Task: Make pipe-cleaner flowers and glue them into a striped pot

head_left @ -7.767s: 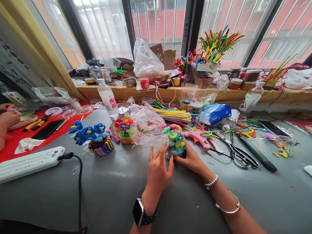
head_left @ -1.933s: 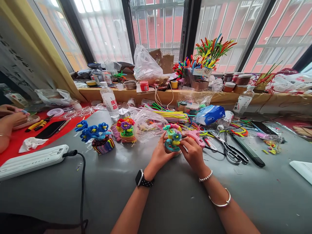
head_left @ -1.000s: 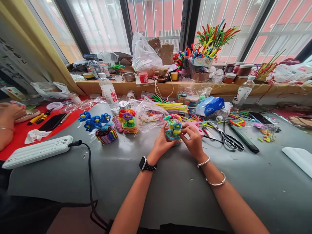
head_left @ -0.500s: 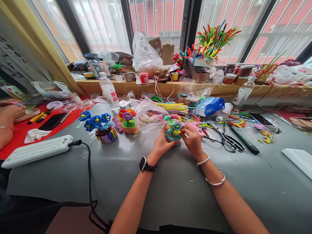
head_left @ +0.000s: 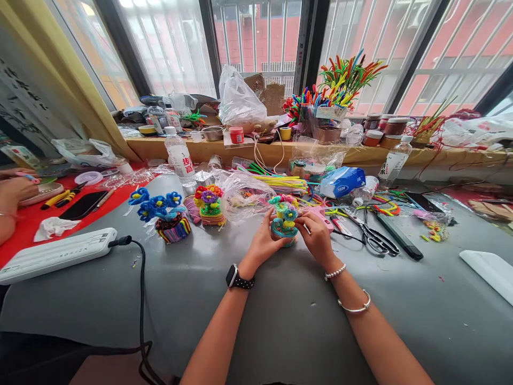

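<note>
A small pot of pipe-cleaner flowers (head_left: pixel 286 214), with teal, blue, pink and yellow blooms, stands upright on the grey table. My left hand (head_left: pixel 262 240) is wrapped round the left side of its teal pot, thumb across the front. From the right, my right hand (head_left: pixel 316 235) pinches at the edge of the blooms, by a yellow part; its fingertips partly cover what they grip. To the left stand a striped pot with blue pipe-cleaner flowers (head_left: pixel 158 206) and a smaller pot with red, purple and orange flowers (head_left: pixel 210 200).
Scissors (head_left: pixel 377 240) and a dark green bar (head_left: pixel 401 238) lie right of my hands. A white power bank (head_left: pixel 60 254) with a black cable is at left. Pipe cleaners (head_left: pixel 280 184) and a clear plastic bag (head_left: pixel 244 198) lie behind. Another person's hand (head_left: pixel 16 190) is at far left.
The whole view has shifted slightly, with the windowsill things lower in the picture. Both hands stay at the flower pot; the right fingers have moved only a little.
</note>
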Available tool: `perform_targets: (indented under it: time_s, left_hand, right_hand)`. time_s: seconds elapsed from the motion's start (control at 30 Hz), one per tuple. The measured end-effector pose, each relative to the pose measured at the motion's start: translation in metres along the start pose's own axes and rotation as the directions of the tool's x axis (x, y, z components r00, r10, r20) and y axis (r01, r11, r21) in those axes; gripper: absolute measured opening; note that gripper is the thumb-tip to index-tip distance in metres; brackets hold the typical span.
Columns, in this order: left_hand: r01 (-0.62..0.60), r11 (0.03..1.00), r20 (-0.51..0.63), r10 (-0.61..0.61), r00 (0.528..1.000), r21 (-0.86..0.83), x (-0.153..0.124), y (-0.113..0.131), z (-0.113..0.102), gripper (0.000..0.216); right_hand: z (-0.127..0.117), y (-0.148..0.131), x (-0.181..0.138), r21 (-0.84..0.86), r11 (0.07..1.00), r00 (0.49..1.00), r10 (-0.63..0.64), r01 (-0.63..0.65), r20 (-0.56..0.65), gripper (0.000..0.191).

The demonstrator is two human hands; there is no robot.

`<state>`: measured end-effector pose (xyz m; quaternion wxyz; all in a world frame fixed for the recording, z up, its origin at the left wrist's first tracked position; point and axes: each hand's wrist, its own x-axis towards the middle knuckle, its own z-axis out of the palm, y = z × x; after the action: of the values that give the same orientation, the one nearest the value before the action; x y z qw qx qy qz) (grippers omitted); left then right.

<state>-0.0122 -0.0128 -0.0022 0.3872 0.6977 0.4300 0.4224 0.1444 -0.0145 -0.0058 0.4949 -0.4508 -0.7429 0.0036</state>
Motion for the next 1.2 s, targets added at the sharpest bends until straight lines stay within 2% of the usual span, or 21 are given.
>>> perform_targets:
  time_s: [0.33, 0.57, 0.77, 0.9, 1.2]
  left_hand:
    - [0.015, 1.0, 0.006, -0.016, 1.0, 0.021, -0.0005, 0.0017, -0.0018, 0.086]
    - [0.011, 0.999, 0.0, -0.011, 1.0, 0.031, -0.0005, -0.0006, -0.0016, 0.088]
    - [0.031, 1.0, 0.031, -0.031, 0.999, 0.001, -0.0018, 0.007, -0.0022, 0.089]
    - [0.048, 0.999, 0.016, -0.048, 0.999, 0.02, -0.0012, 0.0077, -0.0019, 0.09]
    - [0.06, 0.998, -0.022, -0.059, 0.998, 0.015, 0.0008, 0.0051, -0.0006, 0.09]
  right_hand:
    - [-0.0007, -0.0009, 0.0015, 0.035, 0.999, 1.0, -0.011, 0.01, 0.005, 0.012]
    - [-0.0003, 0.0009, 0.0012, 0.006, 0.999, 0.999, 0.037, -0.037, -0.01, 0.012]
    - [-0.0015, 0.0007, 0.0019, 0.017, 0.999, 0.999, 0.049, -0.049, 0.001, 0.014]
    - [-0.0008, 0.0021, 0.0017, 0.003, 0.997, 0.997, 0.082, -0.082, -0.002, 0.016]
    - [0.0014, 0.0051, 0.0023, 0.04, 0.997, 0.998, 0.058, -0.059, 0.021, 0.013]
